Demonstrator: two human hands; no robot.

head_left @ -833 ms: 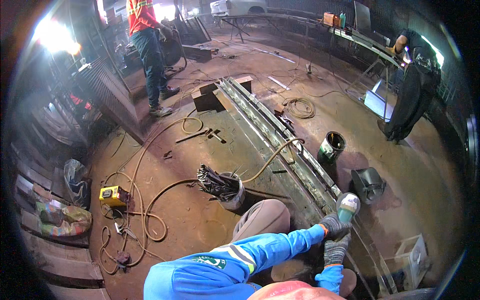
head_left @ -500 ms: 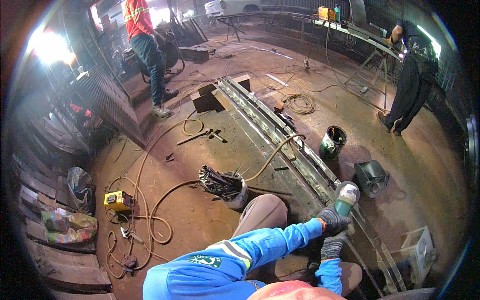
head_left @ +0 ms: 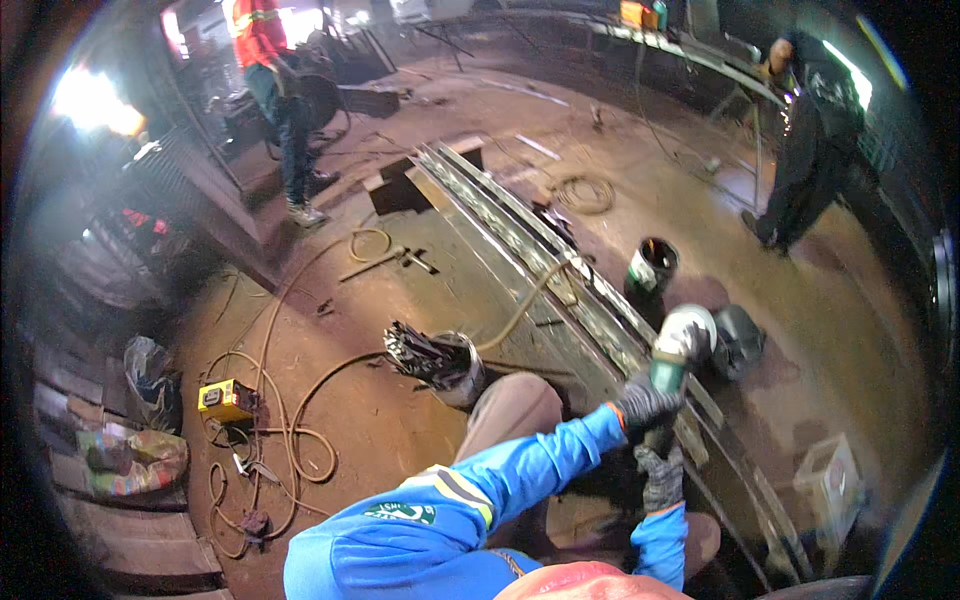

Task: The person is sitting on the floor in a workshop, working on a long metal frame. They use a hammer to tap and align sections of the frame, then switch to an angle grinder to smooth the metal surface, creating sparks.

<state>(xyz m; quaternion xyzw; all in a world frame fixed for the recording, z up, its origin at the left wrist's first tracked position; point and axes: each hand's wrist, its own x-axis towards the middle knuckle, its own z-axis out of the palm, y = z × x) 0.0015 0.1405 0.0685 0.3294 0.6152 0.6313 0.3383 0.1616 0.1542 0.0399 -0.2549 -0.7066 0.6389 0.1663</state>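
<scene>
My left hand [head_left: 648, 402], in a dark grey knit glove, wraps around the green body of an angle grinder [head_left: 669, 374]. Just behind it, my gloved right hand [head_left: 661, 478] closes on the grinder's rear end, mostly hidden by its own fingers. The grinder's head and pale round guard [head_left: 688, 332] point away from me, over the right side of a long steel beam assembly [head_left: 540, 260]. I cannot tell whether the disc touches the metal. The beam runs diagonally from far left to near right.
A bucket of metal offcuts [head_left: 455, 372] stands left of my knee. Right of the beam are an open paint can [head_left: 652, 268] and a black welding mask [head_left: 738, 342]. Hoses [head_left: 330, 385] loop across the floor beside a yellow box [head_left: 227, 401]. Two people stand farther off, one near sparks.
My hands and the grinder have moved farther away and slightly left along the beam. The whole view has shifted a little. The person at the right leans differently.
</scene>
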